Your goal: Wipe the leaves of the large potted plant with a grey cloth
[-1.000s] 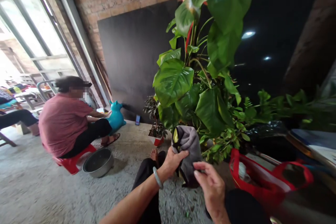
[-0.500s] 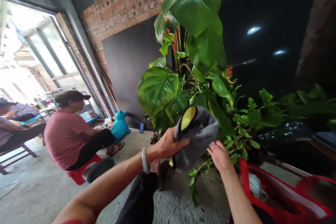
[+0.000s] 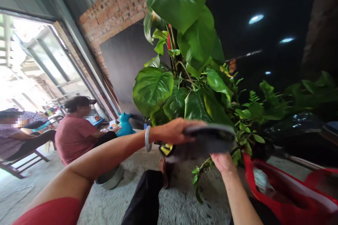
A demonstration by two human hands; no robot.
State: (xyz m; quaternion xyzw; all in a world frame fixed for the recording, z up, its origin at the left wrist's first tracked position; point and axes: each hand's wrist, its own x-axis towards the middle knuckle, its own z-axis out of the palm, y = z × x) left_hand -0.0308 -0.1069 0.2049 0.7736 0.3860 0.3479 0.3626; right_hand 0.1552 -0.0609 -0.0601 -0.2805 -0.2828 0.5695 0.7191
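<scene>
Grey cloth piece [image 3: 215, 144] is held in the air between the two hands, blurred by motion, with a yellow-and-black patch [image 3: 167, 149] showing just below the left grip. It is judged light, soft and floppy, neither slippery nor fragile; it is best taken by its dark rim, where folds can be gathered. The rim is clamped between the thumb and fingers of the left hand [image 3: 182, 130]. The right hand [image 3: 223, 161] is placed under the far end; its fingers are hidden, so whether they are closed cannot be told. Half a second earlier the cloth was bunched more upright; now it is tipped nearly flat and edge-on. Beyond the grip a large-leaved plant [image 3: 153, 89] is seen; a red bag [image 3: 248, 172] is placed right of the right hand.
</scene>
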